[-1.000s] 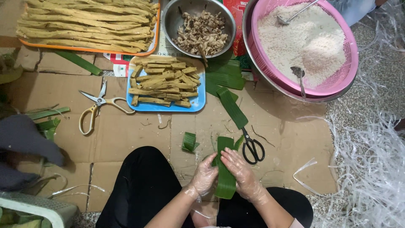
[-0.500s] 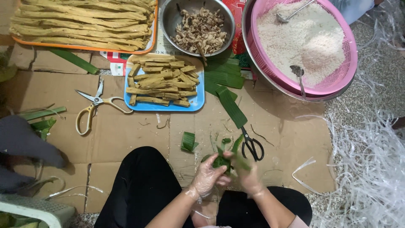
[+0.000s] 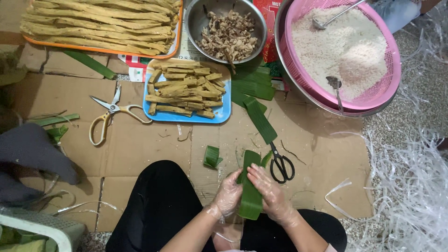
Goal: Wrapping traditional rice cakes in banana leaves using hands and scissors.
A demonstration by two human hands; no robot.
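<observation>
Holding a long green leaf [image 3: 249, 189] upright between them, both hands are working low in the view, at about six o'clock. The left hand [image 3: 228, 195] is curling its fingers around the leaf's left edge, and the right hand [image 3: 267, 187] is lying over the right edge with fingers bent onto the leaf face; both appear to be wearing thin clear gloves. Black-handled scissors [image 3: 281, 164] are lying on the cardboard [image 3: 140, 144] just at two o'clock of the right hand, and a small folded leaf scrap [image 3: 212, 157] is sitting at eleven o'clock of the left hand. Farther up, toward twelve o'clock, a blue tray [image 3: 224, 112] is carrying cut yellowish strips, with a steel bowl [image 3: 196, 21] of chopped filling above it and a pink basket [image 3: 387, 88] of white rice at one o'clock.
</observation>
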